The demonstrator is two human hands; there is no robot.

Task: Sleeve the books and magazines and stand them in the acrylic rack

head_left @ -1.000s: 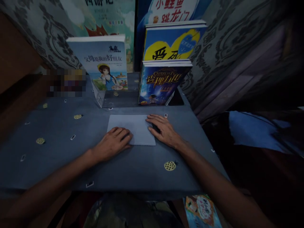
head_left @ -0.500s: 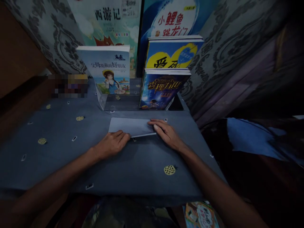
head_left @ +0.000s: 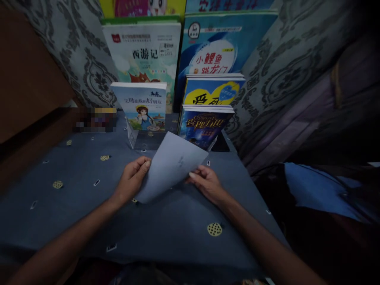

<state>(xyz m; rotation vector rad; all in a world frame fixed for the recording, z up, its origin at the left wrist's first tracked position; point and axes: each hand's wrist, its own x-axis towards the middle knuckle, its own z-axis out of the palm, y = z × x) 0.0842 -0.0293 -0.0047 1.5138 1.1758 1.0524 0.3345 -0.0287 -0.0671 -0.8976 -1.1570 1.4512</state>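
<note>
Now the pale sheet (head_left: 175, 162) hung tilted above the worktop (head_left: 89, 213), partly covering the dark-blue book (head_left: 208, 120) — the left hand (head_left: 132, 176) pinched its left edge, the right hand (head_left: 209, 182) curled at its lower right — whether those fingers gripped, I couldn't tell

The sheet of paper (head_left: 173, 164) is plain and pale, looking a little bluish in the weak light. It is raised above the table (head_left: 166, 241) and stands in a slanted pose, with one corner pointing up and away and another pointing to the right. Its lower left part bends softly, so the sheet is not fully flat. Near the right corner there is a small faint grey mark, too unclear to read. The left hand (head_left: 133, 176) pinches its left edge, and the right hand (head_left: 204, 180) holds its lower right edge.
</note>
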